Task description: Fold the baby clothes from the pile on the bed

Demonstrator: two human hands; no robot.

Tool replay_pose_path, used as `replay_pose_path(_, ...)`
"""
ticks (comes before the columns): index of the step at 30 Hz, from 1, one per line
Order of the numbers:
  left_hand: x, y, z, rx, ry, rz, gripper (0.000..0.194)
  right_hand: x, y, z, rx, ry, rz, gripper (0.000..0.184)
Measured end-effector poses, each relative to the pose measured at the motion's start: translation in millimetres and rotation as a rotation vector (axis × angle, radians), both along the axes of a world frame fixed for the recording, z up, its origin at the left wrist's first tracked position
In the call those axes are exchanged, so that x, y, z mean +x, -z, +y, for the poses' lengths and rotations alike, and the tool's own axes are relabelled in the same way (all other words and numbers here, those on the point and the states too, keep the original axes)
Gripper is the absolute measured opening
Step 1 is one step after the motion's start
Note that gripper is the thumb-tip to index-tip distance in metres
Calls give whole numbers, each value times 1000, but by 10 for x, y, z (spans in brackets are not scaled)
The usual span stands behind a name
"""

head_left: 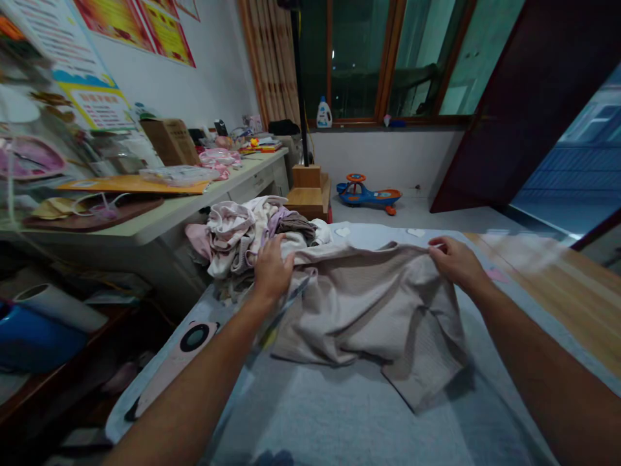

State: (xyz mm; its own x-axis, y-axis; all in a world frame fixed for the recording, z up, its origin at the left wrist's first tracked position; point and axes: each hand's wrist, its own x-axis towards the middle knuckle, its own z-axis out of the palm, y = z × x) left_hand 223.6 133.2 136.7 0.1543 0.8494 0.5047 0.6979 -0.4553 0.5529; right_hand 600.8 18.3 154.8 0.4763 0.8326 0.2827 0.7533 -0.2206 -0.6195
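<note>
The left hand [272, 268], just left of centre, is gripping one end of the upper edge of a greyish-beige cloth garment [349, 304], fingers over the fabric. The right hand [458, 262], right of centre, is pinching the other end between thumb and bent fingers. The garment is spreading across the middle of the frame; the wide grip is probably keeping its upper edge stretched, while the lower part is draping in loose folds towards a light-blue cloth-covered surface [334, 421] at the bottom. Whether its lower hem is touching that cloth, I cannot tell.

Just beyond the left hand, a heap of crumpled white, pink, purple and brown clothes [233, 226] is lying at the far left edge, seemingly pushed there to leave working room. A pale pink flat object with a black ring [169, 369] is lying lower left, beside the left forearm.

Farther out, a long cluttered white desk [179, 217] is filling the upper left, and a blue-and-orange ride-on toy [371, 194] is standing on the floor, upper centre.
</note>
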Motion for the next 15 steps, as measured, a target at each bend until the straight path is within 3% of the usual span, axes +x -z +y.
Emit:
replay_pose_path(1, 40, 59, -92, 112, -15, 43, 41, -38, 64, 4, 119, 80, -85, 34)
replay_pose_path(3, 47, 226, -311, 164, 76, 130, 33, -185, 220, -94, 188, 65, -175, 42)
replay_pose_path(5, -38, 444, -524, 37, 224, 246, 24, -395, 401, -316, 33, -27, -167, 36)
replay_pose_path(7, -170, 671, -687, -145, 281, 335, 26, -620, 593, -597, -254, -200, -101, 33)
replay_pose_path(9, -293, 857, -790, -270, 252, 393, 32, -820, 781, -851, -427, -294, -28, 41)
replay_pose_path(11, -367, 970, -848, -339, 194, 416, 36, -976, 945, -1013, -493, -300, 31, 44)
replay_pose_path(15, -359, 1040, -884, -368, 93, 436, 41, -1184, 1155, -1028, -363, -215, 95, 36)
